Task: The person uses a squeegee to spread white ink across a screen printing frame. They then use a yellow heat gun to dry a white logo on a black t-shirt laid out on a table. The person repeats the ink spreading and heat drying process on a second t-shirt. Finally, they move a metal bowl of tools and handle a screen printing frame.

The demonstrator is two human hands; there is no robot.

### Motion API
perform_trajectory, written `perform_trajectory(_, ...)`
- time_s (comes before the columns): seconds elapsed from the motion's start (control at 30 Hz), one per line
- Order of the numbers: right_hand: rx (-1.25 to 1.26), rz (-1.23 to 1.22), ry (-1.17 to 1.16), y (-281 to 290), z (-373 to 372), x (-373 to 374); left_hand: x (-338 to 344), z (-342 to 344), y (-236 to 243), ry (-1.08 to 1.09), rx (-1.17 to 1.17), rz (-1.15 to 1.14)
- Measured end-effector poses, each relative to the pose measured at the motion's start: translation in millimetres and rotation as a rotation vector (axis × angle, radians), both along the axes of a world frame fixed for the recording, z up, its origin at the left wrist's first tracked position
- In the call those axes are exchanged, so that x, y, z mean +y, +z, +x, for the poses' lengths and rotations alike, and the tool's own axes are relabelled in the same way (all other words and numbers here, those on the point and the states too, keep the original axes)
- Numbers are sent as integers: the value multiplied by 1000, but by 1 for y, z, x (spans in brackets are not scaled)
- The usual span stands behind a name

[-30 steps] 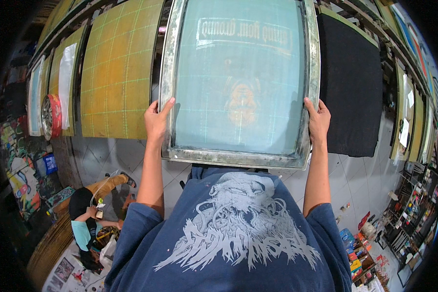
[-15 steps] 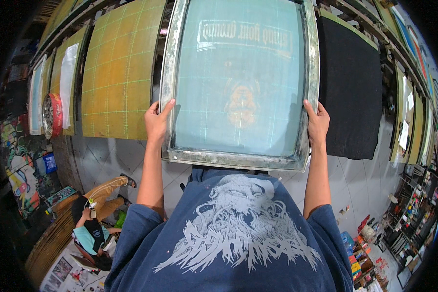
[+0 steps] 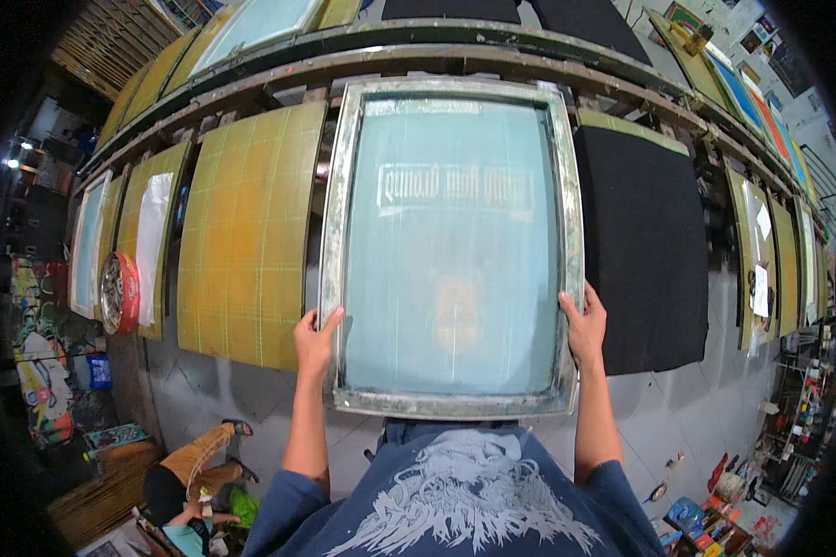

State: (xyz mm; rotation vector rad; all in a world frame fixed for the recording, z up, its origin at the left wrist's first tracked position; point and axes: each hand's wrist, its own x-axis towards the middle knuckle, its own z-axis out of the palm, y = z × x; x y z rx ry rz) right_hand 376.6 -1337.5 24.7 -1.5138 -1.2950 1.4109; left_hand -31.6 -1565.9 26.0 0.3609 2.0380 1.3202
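A large screen-printing screen [image 3: 460,405] hangs in front of my body, its worn metal frame around pale blue-green mesh [image 3: 418,278]. The mesh carries a band of mirrored lettering near its far end and a faint orange-tinted figure lower down. On the left rail, my left hand [image 3: 316,339] grips the frame with its thumb on top. My right hand [image 3: 585,325] holds the opposite rail the same way. The fingers under the frame are partly hidden. The screen lies over the gap between a yellow-green board [image 3: 246,232] and a board covered in black fabric [image 3: 646,251].
Long rails [image 3: 622,85] run across behind the screen, with more boards beyond. A red round tin [image 3: 121,292] sits at the left by a board with a white strip. Someone [image 3: 190,483] sits at the lower left. Cluttered goods [image 3: 706,524] stand at the lower right.
The view has tilted up, so the screen, boards and my hands appear lower and the rails behind have come into sight. Both hands keep their hold on the screen.
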Motion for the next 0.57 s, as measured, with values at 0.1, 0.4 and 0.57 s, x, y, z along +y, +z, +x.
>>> perform_trajectory(0.1,41,5,-4,-1,0,0,0,-2,-2,1,4,16)
perform_trajectory(0.4,45,14,-21,1,-5,-2,-4,-3,-9,8,-1,-17)
perform_trajectory(0.57,6,13,-10,6,-5,-1,-5,-4,-14,28,-5,26)
